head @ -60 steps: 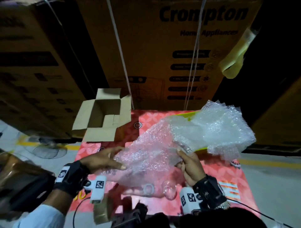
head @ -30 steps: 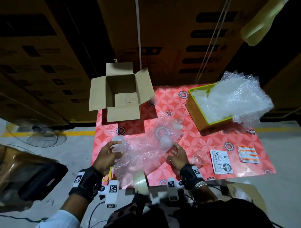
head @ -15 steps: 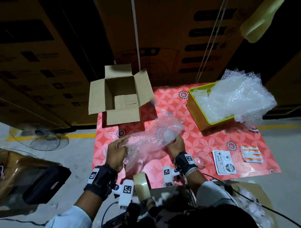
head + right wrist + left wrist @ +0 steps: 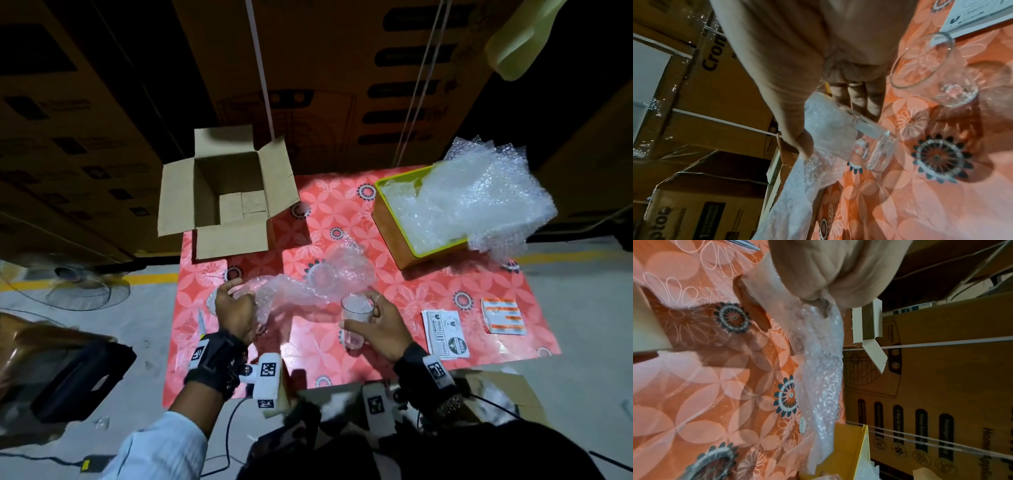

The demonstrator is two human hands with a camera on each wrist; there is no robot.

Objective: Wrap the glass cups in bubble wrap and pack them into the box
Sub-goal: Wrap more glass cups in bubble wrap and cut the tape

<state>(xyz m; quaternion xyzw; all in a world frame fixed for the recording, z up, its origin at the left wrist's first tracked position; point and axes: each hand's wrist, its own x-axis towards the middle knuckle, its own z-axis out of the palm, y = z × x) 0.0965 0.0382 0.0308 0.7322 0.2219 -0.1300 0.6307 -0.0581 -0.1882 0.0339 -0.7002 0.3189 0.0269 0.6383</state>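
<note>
A crumpled bubble wrap sheet (image 4: 329,277) lies across the red flowered table (image 4: 342,356). My left hand (image 4: 236,305) grips its left end, fingers curled round the plastic (image 4: 818,353). My right hand (image 4: 380,325) holds a clear glass cup (image 4: 356,308) just above the table, at the sheet's right edge. In the right wrist view the thumb and fingers wrap this cup (image 4: 859,134), which is tilted with the wrap (image 4: 807,194) beside it. A second glass cup (image 4: 931,69) lies on its side further right. The open cardboard box (image 4: 229,195) stands at the table's far left, with no cups in it.
A yellow tray (image 4: 394,233) heaped with more bubble wrap (image 4: 479,198) sits at the far right. Printed labels (image 4: 445,332) and an orange label sheet (image 4: 501,315) lie to the right of my right hand. Tall cartons (image 4: 342,85) wall off the back.
Both hands were on the bubble wrap sheet. Now my right hand has left it and taken up a glass cup, while the left hand still grips the sheet's end.
</note>
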